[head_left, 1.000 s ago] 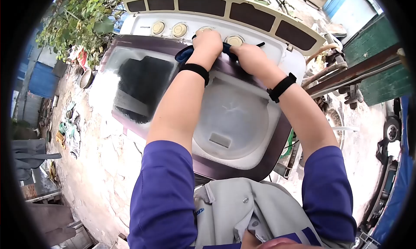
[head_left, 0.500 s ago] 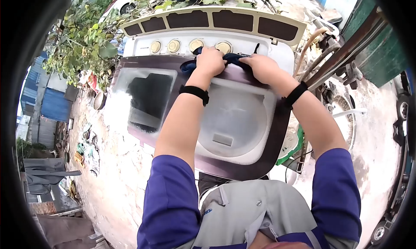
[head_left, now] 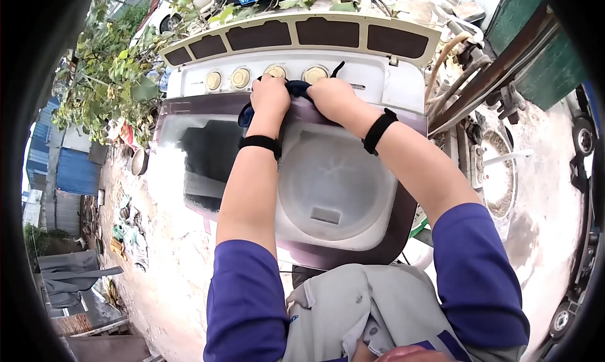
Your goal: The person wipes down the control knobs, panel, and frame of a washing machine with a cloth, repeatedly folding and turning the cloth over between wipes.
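Observation:
A dark blue cloth [head_left: 297, 88] is stretched between my two hands over the back of a twin-tub washing machine [head_left: 403, 198]. My left hand [head_left: 271, 97] is closed on its left part, just in front of the dials, and a blue end hangs below that hand. My right hand [head_left: 332, 97] is closed on the right part, with a thin dark strap standing up behind it. Cream dials [head_left: 240, 77] line the white control panel [head_left: 368, 75]. Both lids below my hands are down, the right one [head_left: 334, 179] see-through.
Behind the panel stands a raised cream flap [head_left: 403, 29] with brown insets. Leafy vines [head_left: 126, 65] hang at the back left. Pipes [head_left: 460, 87] and a rusty beam [head_left: 498, 69] are close on the right. A green door [head_left: 542, 72] stands beyond them.
The hands and the cloth have shifted left along the panel, the right hand closer to the left one. The view has tilted, showing a car's plate behind the machine.

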Action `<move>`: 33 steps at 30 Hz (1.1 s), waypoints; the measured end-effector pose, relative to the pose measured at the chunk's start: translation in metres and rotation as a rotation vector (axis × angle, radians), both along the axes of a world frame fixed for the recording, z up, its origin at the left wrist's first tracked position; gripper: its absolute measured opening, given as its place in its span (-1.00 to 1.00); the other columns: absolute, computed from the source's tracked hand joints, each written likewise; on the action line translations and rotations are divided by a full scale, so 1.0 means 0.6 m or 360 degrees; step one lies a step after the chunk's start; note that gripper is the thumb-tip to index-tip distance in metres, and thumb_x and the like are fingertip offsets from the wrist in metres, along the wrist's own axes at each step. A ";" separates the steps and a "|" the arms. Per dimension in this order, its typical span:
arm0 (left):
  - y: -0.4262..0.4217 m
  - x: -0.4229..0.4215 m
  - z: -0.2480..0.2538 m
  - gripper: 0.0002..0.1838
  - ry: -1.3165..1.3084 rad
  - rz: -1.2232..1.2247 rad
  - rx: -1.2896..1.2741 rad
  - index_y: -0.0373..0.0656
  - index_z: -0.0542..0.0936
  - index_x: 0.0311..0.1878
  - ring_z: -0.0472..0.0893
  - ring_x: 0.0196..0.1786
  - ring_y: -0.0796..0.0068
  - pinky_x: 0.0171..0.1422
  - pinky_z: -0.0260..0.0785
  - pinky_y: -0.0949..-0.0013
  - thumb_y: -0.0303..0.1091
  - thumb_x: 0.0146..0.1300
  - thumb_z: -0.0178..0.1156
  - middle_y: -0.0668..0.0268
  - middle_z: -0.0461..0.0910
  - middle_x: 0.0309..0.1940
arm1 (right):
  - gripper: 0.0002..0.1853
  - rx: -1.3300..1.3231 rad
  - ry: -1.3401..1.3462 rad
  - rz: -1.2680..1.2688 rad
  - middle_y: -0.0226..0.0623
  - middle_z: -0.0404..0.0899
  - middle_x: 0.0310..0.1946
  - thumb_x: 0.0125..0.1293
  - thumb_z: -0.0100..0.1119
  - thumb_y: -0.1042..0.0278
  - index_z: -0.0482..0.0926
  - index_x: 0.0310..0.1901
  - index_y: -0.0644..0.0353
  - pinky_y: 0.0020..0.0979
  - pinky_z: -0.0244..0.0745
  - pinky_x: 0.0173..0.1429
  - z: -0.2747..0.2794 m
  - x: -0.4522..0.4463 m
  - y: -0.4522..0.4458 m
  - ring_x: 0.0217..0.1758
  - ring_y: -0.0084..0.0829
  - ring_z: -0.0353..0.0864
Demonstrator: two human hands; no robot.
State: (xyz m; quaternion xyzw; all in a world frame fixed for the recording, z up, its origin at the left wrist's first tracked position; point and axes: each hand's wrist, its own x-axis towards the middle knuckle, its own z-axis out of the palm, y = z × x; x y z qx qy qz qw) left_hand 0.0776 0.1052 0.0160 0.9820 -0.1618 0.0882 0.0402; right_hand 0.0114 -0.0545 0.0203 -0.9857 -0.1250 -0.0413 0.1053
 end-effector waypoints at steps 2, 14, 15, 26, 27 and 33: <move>-0.007 -0.007 0.001 -0.74 -0.0044 -0.0051 -0.0001 0.01 0.74 -0.08 0.49 0.14 0.06 0.16 0.45 0.05 -0.33 0.28 0.10 0.22 0.58 -0.01 | -0.77 0.0210 -0.0035 -0.0041 -0.16 0.65 -0.16 0.32 0.04 0.31 0.72 -0.14 0.02 -0.15 0.57 0.02 0.005 -0.027 -0.036 -0.03 -0.13 0.66; -0.066 -0.134 -0.004 -0.62 -0.0057 -0.0559 -0.0313 0.02 0.63 0.11 0.46 0.03 0.02 0.14 0.45 0.13 -0.46 0.21 0.14 0.15 0.50 0.03 | -0.85 -0.0403 -0.0308 0.0295 -0.26 0.57 -0.33 0.17 0.12 0.46 0.63 -0.24 0.03 -0.23 0.57 -0.04 0.020 -0.056 -0.165 -0.07 -0.20 0.57; -0.055 -0.129 0.006 -0.61 -0.0027 -0.0547 -0.0300 0.04 0.62 0.12 0.46 0.04 0.02 0.15 0.45 0.12 -0.47 0.21 0.12 0.15 0.49 0.04 | -0.84 -0.0413 -0.0310 0.0321 -0.25 0.57 -0.33 0.17 0.12 0.47 0.63 -0.24 0.04 -0.22 0.58 -0.04 0.023 -0.046 -0.165 -0.07 -0.20 0.57; -0.044 -0.093 0.005 -0.66 0.0018 -0.0473 -0.0265 -0.06 0.64 0.01 0.53 -0.01 0.00 0.15 0.43 0.11 -0.38 0.13 0.16 0.15 0.59 -0.03 | -0.62 0.0069 -0.0271 0.0222 -0.19 0.49 -0.12 0.22 0.11 0.51 0.64 0.06 -0.06 -0.21 0.50 0.08 0.000 -0.038 -0.161 0.04 -0.15 0.52; -0.046 -0.100 0.005 -0.67 0.0044 -0.0557 -0.0316 -0.08 0.65 -0.02 0.53 -0.02 0.01 0.14 0.42 0.12 -0.38 0.12 0.17 0.16 0.60 -0.03 | -0.60 0.0116 -0.0159 0.0199 -0.17 0.49 -0.13 0.23 0.12 0.49 0.63 0.09 -0.06 -0.19 0.49 0.07 -0.001 -0.056 -0.174 0.02 -0.15 0.52; -0.068 -0.141 0.002 -0.71 0.0003 -0.0715 -0.0392 -0.10 0.61 -0.05 0.50 -0.04 0.07 0.10 0.42 0.14 -0.34 0.13 0.28 0.25 0.56 -0.10 | -0.79 -0.0061 -0.0151 0.0181 -0.15 0.55 -0.27 0.09 0.22 0.55 0.60 -0.20 0.11 -0.15 0.51 -0.02 0.020 -0.040 -0.159 -0.11 -0.05 0.57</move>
